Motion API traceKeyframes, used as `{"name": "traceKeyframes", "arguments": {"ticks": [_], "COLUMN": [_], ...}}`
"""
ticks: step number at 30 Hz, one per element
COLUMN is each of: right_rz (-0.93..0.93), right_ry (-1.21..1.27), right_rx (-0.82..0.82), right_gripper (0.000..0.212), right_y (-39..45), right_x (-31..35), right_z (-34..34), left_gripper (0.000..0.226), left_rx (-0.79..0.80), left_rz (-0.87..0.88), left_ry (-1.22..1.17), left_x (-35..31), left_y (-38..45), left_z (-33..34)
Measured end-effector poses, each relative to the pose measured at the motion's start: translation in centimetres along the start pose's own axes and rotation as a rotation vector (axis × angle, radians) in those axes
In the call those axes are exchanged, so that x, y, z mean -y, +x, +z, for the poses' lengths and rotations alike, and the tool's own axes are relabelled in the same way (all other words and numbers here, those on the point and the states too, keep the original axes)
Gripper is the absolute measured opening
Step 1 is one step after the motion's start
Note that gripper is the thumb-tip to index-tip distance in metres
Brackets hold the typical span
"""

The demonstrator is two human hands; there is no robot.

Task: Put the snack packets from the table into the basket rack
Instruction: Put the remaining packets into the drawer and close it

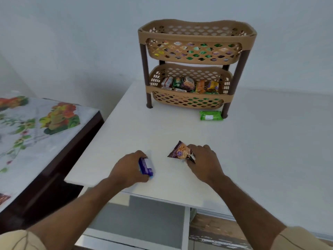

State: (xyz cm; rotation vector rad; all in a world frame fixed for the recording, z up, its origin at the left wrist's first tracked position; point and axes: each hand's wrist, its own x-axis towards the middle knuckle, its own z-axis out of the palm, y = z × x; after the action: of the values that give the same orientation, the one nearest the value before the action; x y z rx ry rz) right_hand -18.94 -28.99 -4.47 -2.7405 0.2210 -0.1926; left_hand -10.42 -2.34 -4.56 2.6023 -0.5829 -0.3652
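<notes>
White and bare over most of its top, the worktop (180, 127) runs back to a pale wall, and to its left stands a lower dark-framed table (54, 141) under a cloth printed with fruit and flowers. At the far end of the worktop stands the basket rack (196, 64), tan lattice plastic on brown legs, two tiers high. Its lower tier shows a row of snack packets (189, 84) standing side by side: white, green, brown, orange and yellow. More wrappers show as scraps of colour through the holes of the upper tier, too broken up to count. A green packet (210, 115) lies flat on the worktop just in front of the rack, beside its front right leg.

Nearer the front edge, both bare forearms reach in over the worktop, well apart from the rack, with open surface between. The right hand (203, 163) rests on a brown packet (181, 152) with biscuits pictured on it; the fingers press its right end, though whether this grip has closed round it or merely lies on top I cannot tell. The left hand (128, 168) has its grip clenched round a blue packet (145, 166), whose blue and white face pokes out past the fingers. Beige sleeves show at both bottom corners.
</notes>
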Motion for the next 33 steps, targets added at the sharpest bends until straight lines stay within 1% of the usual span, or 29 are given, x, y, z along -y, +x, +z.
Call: {"name": "traceKeyframes", "arguments": {"ticks": [3,6,9,12,15,18,20,23,24,26,29,31,33], "right_rz": [-0.036,-0.045,-0.014,0.056,0.137,0.141,0.131,0.145,0.138,0.107,0.036,0.068,0.148], "right_ry": [0.132,0.267,0.381,0.555,0.825,1.081,1.161,1.076,1.020,0.829,0.478,0.322,0.238], "right_rx": [-0.038,-0.062,-0.066,-0.075,0.036,0.207,0.337,0.495,0.538,0.595,0.643,0.680,0.713], "right_gripper": [0.033,0.027,0.016,0.016,0.026,0.032,0.032,0.030,0.030,0.027,0.016,0.015,0.019], "right_y": [-0.2,-1.0,-2.0,-3.3,-4.4,-5.4,-6.3,-8.1,-8.6,-9.1,-9.3,-9.1,-8.6], "right_x": [2.1,4.2,6.8,9.4,11.7,12.5,12.7,13.0,13.0,13.1,13.1,13.3,13.7], "right_z": [0.3,0.4,0.6,1.2,1.7,2.5,3.1,4.4,4.9,5.4,6.1,7.1,8.6], "left_gripper": [0.072,0.072,0.072,0.077,0.077,0.072,0.068,0.062,0.058,0.052,0.056,0.059,0.062], "left_rx": [-0.074,-0.108,-0.055,-0.007,0.061,0.158,0.218,0.296,0.320,0.375,0.467,0.527,0.580], "left_rz": [-0.027,0.006,0.080,0.134,0.183,0.185,0.159,0.115,0.098,0.046,-0.061,-0.098,-0.094], "left_ry": [-0.115,-0.215,-0.281,-0.298,-0.333,-0.401,-0.432,-0.428,-0.404,-0.305,-0.161,-0.113,-0.059], "left_x": [1.5,2.7,4.2,5.5,6.9,8.3,9.4,11.0,11.5,12.5,13.9,14.5,14.7], "left_y": [-2.3,-4.8,-7.0,-8.7,-9.8,-10.5,-11.0,-11.3,-11.2,-10.7,-9.5,-8.7,-7.6], "left_z": [-1.0,-2.2,-3.2,-3.4,-3.6,-3.5,-3.4,-3.1,-2.9,-2.5,-1.6,-0.9,-0.1]}}
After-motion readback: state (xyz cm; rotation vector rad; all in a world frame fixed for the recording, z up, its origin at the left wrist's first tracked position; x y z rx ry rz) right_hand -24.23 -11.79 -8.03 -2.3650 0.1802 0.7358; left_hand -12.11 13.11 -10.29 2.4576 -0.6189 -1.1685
